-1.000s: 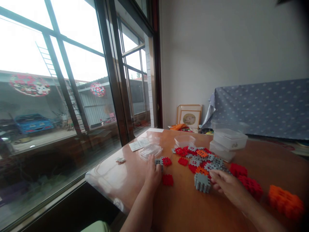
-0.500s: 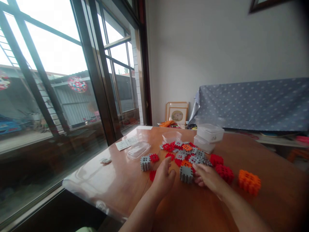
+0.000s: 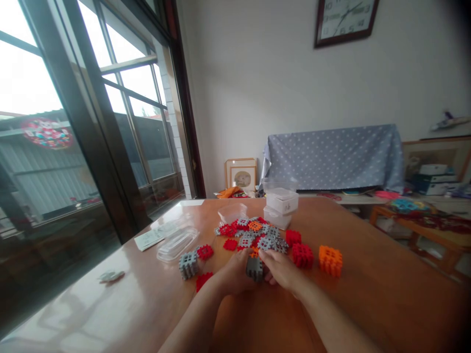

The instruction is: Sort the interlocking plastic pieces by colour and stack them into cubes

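A grey stack of square notched plastic pieces (image 3: pixel 254 268) stands on the table between my two hands. My left hand (image 3: pixel 235 273) closes on its left side, most of the fingers hidden behind the hand. From the right, my right hand (image 3: pixel 282 270) grips the same stack, thumb near the top and fingers curled low. Just beyond lies a loose pile of grey, red and orange pieces, with a grey piece (image 3: pixel 265 243) and an orange piece (image 3: pixel 255 225) in it. A red piece (image 3: pixel 203 281) is left of my left hand.
Another grey stack (image 3: pixel 188 264) stands left, beside a red piece (image 3: pixel 205 252). Red stacks (image 3: pixel 302 255) and an orange stack (image 3: pixel 330 260) stand right. Behind are white lidded boxes (image 3: pixel 281 201) and a clear tub (image 3: pixel 232 213). A clear lid (image 3: pixel 177 244) and papers (image 3: pixel 154 236) lie left.
My hands have come together around the grey stack; the left hand was apart from it, fingers spread. The view has swung right, bringing the wall clock further into sight.
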The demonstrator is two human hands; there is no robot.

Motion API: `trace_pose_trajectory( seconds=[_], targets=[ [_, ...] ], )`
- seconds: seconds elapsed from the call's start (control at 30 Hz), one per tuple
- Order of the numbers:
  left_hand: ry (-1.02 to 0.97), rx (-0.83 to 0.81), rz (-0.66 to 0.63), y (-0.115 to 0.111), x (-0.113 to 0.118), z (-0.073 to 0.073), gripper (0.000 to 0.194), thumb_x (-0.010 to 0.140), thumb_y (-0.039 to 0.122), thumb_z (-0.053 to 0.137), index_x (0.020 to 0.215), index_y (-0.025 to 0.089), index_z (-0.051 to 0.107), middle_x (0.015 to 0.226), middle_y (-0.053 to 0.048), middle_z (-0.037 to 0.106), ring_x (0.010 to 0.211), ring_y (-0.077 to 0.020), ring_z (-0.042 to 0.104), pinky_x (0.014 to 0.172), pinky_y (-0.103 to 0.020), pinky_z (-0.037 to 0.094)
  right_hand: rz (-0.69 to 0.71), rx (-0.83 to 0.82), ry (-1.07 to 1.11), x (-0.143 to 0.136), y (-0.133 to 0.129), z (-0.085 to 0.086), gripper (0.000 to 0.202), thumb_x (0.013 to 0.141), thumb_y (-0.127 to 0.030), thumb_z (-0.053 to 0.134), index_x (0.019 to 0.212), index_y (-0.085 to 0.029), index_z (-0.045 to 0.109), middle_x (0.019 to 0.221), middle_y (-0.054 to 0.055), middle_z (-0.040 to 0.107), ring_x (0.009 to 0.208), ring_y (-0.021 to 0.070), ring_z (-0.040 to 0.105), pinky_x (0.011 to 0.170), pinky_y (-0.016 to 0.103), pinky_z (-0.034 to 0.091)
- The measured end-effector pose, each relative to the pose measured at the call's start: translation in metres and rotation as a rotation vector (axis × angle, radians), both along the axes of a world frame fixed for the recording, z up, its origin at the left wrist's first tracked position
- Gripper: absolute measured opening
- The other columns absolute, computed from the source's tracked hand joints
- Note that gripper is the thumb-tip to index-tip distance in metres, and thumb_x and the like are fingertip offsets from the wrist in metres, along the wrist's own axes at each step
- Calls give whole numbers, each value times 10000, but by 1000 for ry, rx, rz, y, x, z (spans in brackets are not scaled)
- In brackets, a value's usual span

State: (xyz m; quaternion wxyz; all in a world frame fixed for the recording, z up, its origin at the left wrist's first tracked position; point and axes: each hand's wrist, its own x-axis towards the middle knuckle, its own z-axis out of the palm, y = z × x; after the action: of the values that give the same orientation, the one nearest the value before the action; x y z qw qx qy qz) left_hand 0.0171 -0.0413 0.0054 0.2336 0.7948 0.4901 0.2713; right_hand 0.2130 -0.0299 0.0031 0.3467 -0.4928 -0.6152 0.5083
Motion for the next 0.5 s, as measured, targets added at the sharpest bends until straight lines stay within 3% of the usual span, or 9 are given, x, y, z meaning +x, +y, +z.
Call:
trace_pose_trajectory(
  seconds=[0.17, 0.4, 0.5],
  targets=[
    [63, 8, 37, 5, -1, -5, 626, 553, 215, 755, 1164, 239, 619, 1122, -67, 652, 1009, -275, 611, 870, -359, 503, -40, -1, -4, 1, 4, 1, 613, 877, -761, 456, 980, -193, 661, 771, 43, 676, 574, 158, 629, 518, 265, 490],
    [227, -17, 39, 10, -2, 0, 448, 576, 306, 777, 973, 235, 580, 1043, -45, 627, 898, -241, 588, 755, -312, 471, -151, 70, 84, 9, 5, 13, 588, 893, -730, 456, 920, -172, 640, 750, 37, 666, 587, 135, 614, 530, 241, 487],
    [291, -43, 27, 9, 1, 4, 443, 606, 337, 757, 988, 226, 560, 1054, -44, 617, 892, -222, 576, 732, -287, 451, -182, 110, 94, 11, 4, 16, 613, 876, -753, 448, 924, -175, 647, 754, 42, 691, 605, 155, 647, 536, 252, 498]
  ],
)
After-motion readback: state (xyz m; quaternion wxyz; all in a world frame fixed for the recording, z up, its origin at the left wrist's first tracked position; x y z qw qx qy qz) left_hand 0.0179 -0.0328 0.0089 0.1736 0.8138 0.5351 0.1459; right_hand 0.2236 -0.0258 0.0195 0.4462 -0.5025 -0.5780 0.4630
